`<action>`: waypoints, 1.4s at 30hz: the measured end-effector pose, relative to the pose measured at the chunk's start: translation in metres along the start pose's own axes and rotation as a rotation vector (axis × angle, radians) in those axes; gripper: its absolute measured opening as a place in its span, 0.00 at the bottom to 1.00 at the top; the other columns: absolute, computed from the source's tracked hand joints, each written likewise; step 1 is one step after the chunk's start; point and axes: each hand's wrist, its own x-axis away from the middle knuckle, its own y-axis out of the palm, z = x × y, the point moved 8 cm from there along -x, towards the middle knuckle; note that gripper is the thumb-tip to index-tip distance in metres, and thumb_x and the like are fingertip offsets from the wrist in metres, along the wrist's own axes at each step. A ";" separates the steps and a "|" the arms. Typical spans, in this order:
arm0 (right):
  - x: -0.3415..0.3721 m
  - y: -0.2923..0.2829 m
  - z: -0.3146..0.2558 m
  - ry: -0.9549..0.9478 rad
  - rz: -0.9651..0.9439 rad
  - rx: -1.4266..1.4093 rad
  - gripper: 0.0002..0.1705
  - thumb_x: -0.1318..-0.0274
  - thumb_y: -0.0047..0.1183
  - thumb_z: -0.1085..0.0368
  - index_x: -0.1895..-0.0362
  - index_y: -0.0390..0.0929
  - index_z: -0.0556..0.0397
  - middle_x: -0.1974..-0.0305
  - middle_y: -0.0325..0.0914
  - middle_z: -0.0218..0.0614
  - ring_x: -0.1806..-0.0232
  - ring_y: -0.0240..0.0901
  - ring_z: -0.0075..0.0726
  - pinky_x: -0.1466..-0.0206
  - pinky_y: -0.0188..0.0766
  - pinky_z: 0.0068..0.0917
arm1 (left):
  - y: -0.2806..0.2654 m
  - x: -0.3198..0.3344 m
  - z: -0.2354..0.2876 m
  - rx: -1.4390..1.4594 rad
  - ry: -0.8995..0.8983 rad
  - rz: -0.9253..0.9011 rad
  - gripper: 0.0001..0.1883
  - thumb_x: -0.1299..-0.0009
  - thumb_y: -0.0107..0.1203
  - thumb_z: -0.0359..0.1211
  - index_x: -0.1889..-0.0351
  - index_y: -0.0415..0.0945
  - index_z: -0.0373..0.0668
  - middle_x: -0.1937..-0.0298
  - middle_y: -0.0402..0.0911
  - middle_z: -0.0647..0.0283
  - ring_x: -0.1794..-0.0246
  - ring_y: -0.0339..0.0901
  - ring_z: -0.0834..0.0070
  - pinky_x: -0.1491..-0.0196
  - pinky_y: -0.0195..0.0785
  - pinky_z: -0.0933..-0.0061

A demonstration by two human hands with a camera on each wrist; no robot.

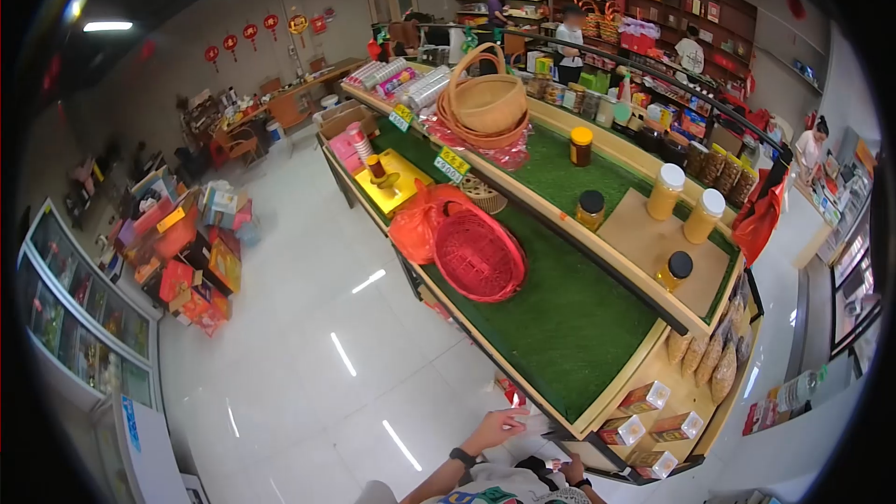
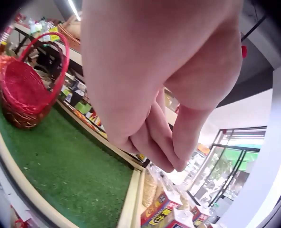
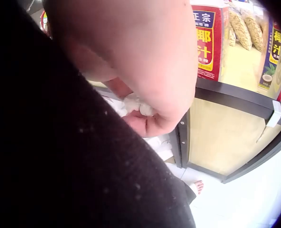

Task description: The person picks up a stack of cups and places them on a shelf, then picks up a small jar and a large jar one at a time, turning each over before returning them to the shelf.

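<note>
My left hand (image 1: 497,429) is in front of the display stand's near end in the head view. In the left wrist view that hand (image 2: 164,80) hangs with fingers loosely bent, thumb tip against the fingers, and nothing visible between them. Low in the head view, my right hand (image 1: 571,472) is close to my body. The right wrist view shows this hand (image 3: 154,71) with fingers curled round a crumpled white item (image 3: 139,105), partly hidden by the fingers and a dark sleeve. A red basket (image 1: 480,254) rests on the green lower shelf (image 1: 569,336).
Boxed drinks (image 1: 644,398) and bagged goods (image 1: 723,371) fill the stand's near end. Jars (image 1: 666,191) are on the upper tier, beyond an orange-red bag (image 1: 415,224) and yellow box (image 1: 390,189). Stacked boxes (image 1: 191,289) and a glass-front cabinet (image 1: 84,303) stand left.
</note>
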 end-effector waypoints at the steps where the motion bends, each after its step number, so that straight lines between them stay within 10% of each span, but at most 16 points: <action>1: -0.002 0.007 -0.010 -0.044 -0.033 -0.022 0.27 0.49 0.62 0.61 0.44 0.72 0.52 0.64 0.84 0.48 0.61 0.83 0.52 0.55 0.79 0.44 | -0.014 0.010 0.000 0.018 0.003 0.020 0.22 0.29 0.62 0.29 0.36 0.77 0.45 0.59 0.90 0.59 0.54 0.86 0.76 0.49 0.75 0.74; 8: -0.010 0.044 -0.103 -0.389 0.001 0.031 0.24 0.49 0.54 0.72 0.46 0.79 0.44 0.69 0.85 0.41 0.68 0.84 0.43 0.61 0.80 0.38 | -0.099 0.077 -0.010 -0.010 -0.035 0.228 0.21 0.31 0.65 0.31 0.40 0.79 0.47 0.62 0.90 0.60 0.57 0.86 0.77 0.49 0.74 0.73; 17: -0.031 0.072 -0.167 -0.329 -0.040 0.043 0.18 0.40 0.50 0.60 0.48 0.79 0.50 0.57 0.82 0.61 0.51 0.79 0.67 0.45 0.75 0.53 | -0.138 0.162 -0.070 -0.061 -0.103 0.517 0.21 0.33 0.69 0.36 0.42 0.81 0.50 0.62 0.90 0.62 0.54 0.85 0.74 0.47 0.74 0.70; 28: -0.071 0.123 -0.255 -0.430 -0.147 0.345 0.32 0.59 0.56 0.66 0.43 0.72 0.56 0.51 0.74 0.65 0.46 0.71 0.69 0.38 0.70 0.49 | -0.164 0.213 -0.104 0.061 -0.123 0.734 0.20 0.34 0.69 0.33 0.44 0.82 0.45 0.63 0.90 0.60 0.60 0.86 0.76 0.53 0.75 0.75; 40: -0.154 0.193 -0.282 -0.584 0.041 0.371 0.12 0.50 0.47 0.64 0.69 0.82 0.52 0.59 0.81 0.56 0.49 0.73 0.65 0.40 0.65 0.58 | -0.268 0.180 -0.122 -0.018 -0.156 0.755 0.20 0.34 0.68 0.32 0.44 0.81 0.44 0.61 0.90 0.55 0.56 0.87 0.73 0.51 0.78 0.72; 42: -0.157 0.196 -0.304 -0.318 -0.183 0.432 0.17 0.42 0.43 0.59 0.64 0.84 0.51 0.56 0.82 0.55 0.52 0.78 0.61 0.38 0.62 0.59 | -0.298 0.172 -0.105 -0.047 -0.168 0.783 0.20 0.34 0.68 0.32 0.43 0.81 0.44 0.61 0.89 0.54 0.54 0.87 0.72 0.51 0.78 0.71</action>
